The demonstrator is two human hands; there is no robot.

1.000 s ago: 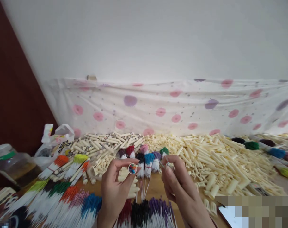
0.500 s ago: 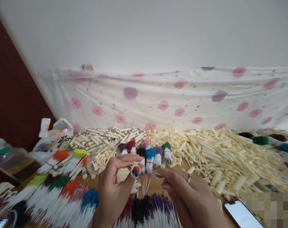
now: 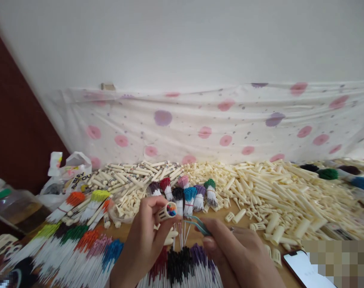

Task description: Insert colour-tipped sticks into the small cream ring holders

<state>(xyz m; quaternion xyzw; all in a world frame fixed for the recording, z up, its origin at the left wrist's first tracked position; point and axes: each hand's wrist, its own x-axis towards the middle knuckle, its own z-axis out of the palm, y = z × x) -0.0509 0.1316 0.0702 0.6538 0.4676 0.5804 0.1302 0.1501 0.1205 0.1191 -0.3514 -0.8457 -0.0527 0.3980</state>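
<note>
My left hand (image 3: 140,236) pinches a short cream plastic pen barrel (image 3: 163,213) between thumb and fingers. Dark slots show along its side, and its open end faces me with several coloured tips (image 3: 171,209) packed inside. In my right hand (image 3: 238,248) is a pair of teal tweezers (image 3: 202,227), their points just right of the barrel and apart from it. Whether the tweezers hold anything I cannot make out. Below the hands lie black refills (image 3: 180,266), purple refills (image 3: 201,256) and dark red refills (image 3: 159,264), thin white sticks with coloured ends.
Banded refill bundles, one of them blue (image 3: 189,196), stand behind the hands. Piles of cream pen parts (image 3: 271,192) line the back. More loose refills (image 3: 76,252) spread at left, near a plastic jar (image 3: 16,208). At front right lies a phone (image 3: 307,268).
The barrel has turned so its slotted side shows. My right hand has shifted slightly, and the tweezers now reach further left toward the barrel. The whole view has moved a little.
</note>
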